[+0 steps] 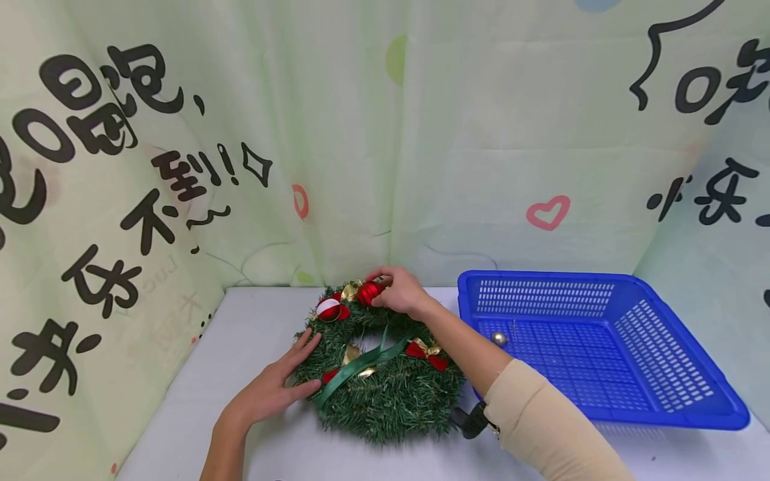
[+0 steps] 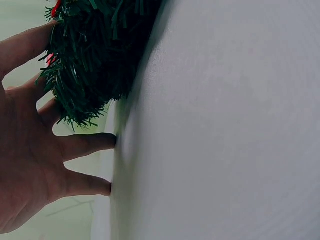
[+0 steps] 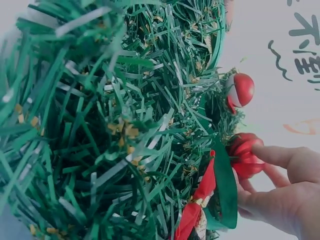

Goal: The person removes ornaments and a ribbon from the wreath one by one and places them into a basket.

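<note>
A green wreath lies on the table, dressed with red and gold bows and a green ribbon. My right hand pinches a shiny red bauble at the wreath's far side; in the right wrist view the fingers and thumb curl about this bauble. Left of it sits a red and white bauble. My left hand has its fingers spread against the wreath's left edge. In the left wrist view two fingertips reach down to the tabletop, the others touch the greenery.
A blue plastic basket stands on the right of the table, with a small silver bauble inside near its left wall. A printed curtain hangs behind and along both sides. The white table extends left of the wreath.
</note>
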Demonstrator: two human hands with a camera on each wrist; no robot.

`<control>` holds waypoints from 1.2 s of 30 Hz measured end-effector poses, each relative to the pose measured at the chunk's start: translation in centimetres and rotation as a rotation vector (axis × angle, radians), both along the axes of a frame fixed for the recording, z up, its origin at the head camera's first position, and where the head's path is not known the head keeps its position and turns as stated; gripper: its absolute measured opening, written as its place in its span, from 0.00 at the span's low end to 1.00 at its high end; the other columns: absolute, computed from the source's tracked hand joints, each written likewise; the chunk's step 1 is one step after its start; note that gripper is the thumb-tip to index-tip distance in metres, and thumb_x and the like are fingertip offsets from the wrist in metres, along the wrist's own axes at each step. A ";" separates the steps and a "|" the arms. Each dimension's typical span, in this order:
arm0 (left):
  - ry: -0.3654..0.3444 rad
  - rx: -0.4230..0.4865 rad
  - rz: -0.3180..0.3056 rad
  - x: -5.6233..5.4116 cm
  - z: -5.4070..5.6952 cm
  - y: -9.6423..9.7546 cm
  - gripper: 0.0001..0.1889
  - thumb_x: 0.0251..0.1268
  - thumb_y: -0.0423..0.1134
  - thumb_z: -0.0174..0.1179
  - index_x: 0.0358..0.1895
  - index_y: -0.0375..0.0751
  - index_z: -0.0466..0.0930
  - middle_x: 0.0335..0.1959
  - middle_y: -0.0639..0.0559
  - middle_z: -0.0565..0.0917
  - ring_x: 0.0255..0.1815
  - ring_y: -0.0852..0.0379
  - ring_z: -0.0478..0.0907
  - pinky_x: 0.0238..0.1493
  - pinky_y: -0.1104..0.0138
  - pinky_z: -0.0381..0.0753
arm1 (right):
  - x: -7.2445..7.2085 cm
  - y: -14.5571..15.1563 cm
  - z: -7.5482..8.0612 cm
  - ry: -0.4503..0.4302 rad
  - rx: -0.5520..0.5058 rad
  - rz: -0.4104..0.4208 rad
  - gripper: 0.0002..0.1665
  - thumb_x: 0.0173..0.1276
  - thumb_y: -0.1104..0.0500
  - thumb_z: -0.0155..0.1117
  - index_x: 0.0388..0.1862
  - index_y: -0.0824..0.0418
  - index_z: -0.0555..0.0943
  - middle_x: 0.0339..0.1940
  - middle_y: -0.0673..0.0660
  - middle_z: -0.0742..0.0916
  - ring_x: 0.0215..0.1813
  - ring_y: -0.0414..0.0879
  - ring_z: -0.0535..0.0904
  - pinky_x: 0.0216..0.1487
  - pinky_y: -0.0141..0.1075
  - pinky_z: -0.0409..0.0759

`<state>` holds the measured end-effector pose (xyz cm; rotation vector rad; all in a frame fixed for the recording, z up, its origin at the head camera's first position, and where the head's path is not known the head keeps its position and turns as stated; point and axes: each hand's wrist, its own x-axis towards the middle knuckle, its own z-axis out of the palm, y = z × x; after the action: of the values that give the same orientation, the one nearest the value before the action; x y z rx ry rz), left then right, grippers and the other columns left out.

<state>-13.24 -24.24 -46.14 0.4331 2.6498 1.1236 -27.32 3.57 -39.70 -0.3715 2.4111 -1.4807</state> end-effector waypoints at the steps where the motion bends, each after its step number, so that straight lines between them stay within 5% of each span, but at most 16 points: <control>1: 0.000 0.000 0.000 0.0 0.0 0.0 0.44 0.76 0.59 0.60 0.86 0.60 0.47 0.88 0.55 0.40 0.86 0.35 0.46 0.76 0.29 0.54 | 0.0 0.1 0.0 0.005 0.000 0.005 0.29 0.63 0.72 0.70 0.65 0.62 0.82 0.53 0.66 0.87 0.49 0.54 0.84 0.47 0.44 0.86; 36: -0.007 0.000 -0.003 0.0 -0.1 -0.1 0.43 0.76 0.58 0.60 0.86 0.62 0.46 0.89 0.56 0.40 0.85 0.34 0.48 0.75 0.30 0.57 | 3.2 3.4 1.3 -0.027 -0.105 0.037 0.30 0.66 0.73 0.69 0.67 0.58 0.81 0.65 0.66 0.83 0.60 0.59 0.84 0.60 0.54 0.84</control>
<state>-13.23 -24.36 -46.24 0.4324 2.6417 1.1224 -24.12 6.93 -38.39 -0.4148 2.2995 -1.5897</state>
